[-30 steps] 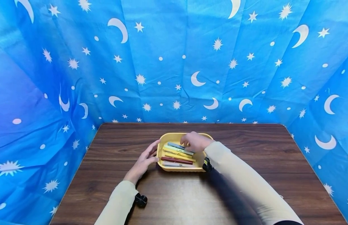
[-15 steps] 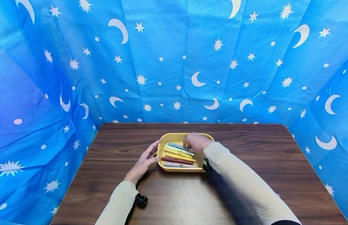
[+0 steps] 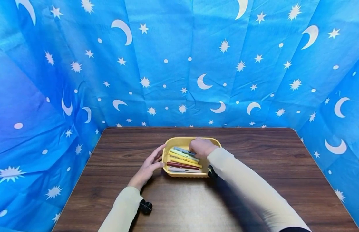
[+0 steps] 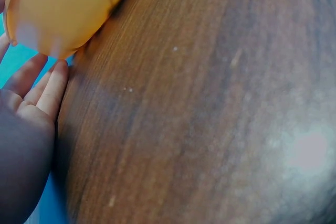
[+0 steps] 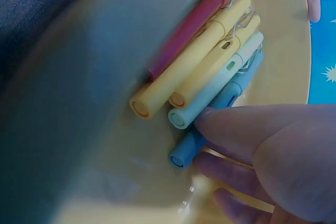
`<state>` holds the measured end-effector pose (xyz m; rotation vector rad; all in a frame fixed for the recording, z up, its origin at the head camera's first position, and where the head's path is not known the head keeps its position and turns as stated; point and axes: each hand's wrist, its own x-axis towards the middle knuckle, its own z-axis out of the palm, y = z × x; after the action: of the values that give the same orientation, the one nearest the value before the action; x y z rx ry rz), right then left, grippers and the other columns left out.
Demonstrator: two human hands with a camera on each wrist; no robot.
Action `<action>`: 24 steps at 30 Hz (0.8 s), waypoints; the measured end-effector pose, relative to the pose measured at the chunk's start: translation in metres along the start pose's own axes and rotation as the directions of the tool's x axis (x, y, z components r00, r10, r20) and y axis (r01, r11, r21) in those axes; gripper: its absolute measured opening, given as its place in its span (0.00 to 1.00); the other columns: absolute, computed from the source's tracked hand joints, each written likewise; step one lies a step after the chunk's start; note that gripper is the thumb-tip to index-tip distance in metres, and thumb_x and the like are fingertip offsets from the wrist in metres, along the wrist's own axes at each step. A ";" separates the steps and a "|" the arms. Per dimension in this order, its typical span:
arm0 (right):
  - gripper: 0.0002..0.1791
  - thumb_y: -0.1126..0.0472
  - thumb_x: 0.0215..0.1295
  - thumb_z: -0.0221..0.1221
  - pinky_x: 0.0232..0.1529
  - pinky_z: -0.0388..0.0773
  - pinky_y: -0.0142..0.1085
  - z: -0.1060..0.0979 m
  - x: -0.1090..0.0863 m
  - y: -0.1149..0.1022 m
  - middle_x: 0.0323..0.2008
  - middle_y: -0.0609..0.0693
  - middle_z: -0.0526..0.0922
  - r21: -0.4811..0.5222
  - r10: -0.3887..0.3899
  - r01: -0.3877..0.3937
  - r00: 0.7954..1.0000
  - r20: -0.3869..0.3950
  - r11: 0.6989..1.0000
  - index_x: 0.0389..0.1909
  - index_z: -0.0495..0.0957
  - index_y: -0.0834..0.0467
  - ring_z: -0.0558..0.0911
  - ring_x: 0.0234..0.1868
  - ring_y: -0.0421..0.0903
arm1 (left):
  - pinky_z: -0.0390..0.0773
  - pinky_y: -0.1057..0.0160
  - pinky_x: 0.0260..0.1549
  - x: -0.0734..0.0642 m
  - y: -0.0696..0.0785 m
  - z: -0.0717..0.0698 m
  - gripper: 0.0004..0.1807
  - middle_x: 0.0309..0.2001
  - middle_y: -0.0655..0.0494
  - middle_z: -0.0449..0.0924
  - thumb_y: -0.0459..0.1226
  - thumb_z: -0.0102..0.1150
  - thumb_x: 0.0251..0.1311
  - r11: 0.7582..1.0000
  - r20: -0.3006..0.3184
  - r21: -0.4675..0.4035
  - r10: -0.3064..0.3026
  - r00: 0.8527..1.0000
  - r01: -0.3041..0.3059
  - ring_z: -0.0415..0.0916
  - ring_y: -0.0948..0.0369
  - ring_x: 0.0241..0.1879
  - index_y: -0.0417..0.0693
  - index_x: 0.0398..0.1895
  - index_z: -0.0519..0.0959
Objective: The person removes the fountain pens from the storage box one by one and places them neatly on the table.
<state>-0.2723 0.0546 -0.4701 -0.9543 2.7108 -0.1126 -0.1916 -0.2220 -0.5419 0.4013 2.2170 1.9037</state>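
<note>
A yellow plastic basket [image 3: 178, 141] stands on the table with several pens side by side in it. From far to near lie a blue pen [image 5: 185, 149], a mint pen [image 5: 210, 90], two yellow pens [image 5: 181, 64], a dark red pen [image 3: 183, 165] and a pale grey pen [image 3: 183, 170]. My right hand [image 3: 203, 147] reaches inside and pinches the blue pen near its right end, thumb on one side and fingers on the other. My left hand [image 3: 147, 168] touches the basket's left end with extended fingers [image 4: 52, 87].
The basket rests on a dark wood-grain table [image 3: 124, 145], towards its far edge. Behind and at the sides hangs a blue cloth [image 3: 179, 71] with white moons and stars. Black wrist cameras sit at both cuffs, the left camera [image 3: 145, 207] close above the table.
My right hand has moved slightly right and lower into the basket, its fingers coming down to the blue pen. The mint pen's right end has shifted a little. My left hand stays put.
</note>
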 end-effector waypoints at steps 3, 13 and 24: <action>0.08 0.67 0.67 0.69 0.33 0.72 0.37 0.000 -0.002 0.000 0.25 0.45 0.76 0.009 0.007 -0.006 1.000 -0.004 1.000 0.29 0.83 0.54 0.71 0.28 0.43 | 0.53 0.39 0.78 0.000 -0.001 0.001 0.43 0.84 0.49 0.52 0.29 0.55 0.67 1.000 -0.001 0.004 0.001 1.000 -0.001 0.50 0.46 0.82 0.62 0.84 0.57; 0.05 0.67 0.66 0.70 0.42 0.83 0.38 0.000 -0.009 0.006 0.38 0.49 0.88 0.150 0.037 -0.020 0.993 -0.110 0.989 0.40 0.89 0.56 0.82 0.35 0.42 | 0.55 0.41 0.78 0.000 0.000 0.002 0.43 0.84 0.50 0.54 0.29 0.54 0.68 1.000 -0.021 0.010 -0.028 0.999 0.028 0.52 0.47 0.82 0.62 0.84 0.58; 0.06 0.71 0.62 0.68 0.40 0.83 0.39 -0.002 -0.023 0.017 0.34 0.51 0.89 0.240 -0.061 0.140 0.948 -0.312 0.960 0.37 0.89 0.60 0.80 0.32 0.43 | 0.57 0.40 0.76 -0.001 0.002 0.002 0.43 0.83 0.51 0.54 0.29 0.55 0.67 0.999 -0.021 -0.007 -0.034 0.999 0.034 0.54 0.46 0.81 0.65 0.84 0.58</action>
<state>-0.2659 0.0826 -0.4661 -1.0695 2.8153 -0.6704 -0.1897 -0.2198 -0.5404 0.3415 2.2162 1.9058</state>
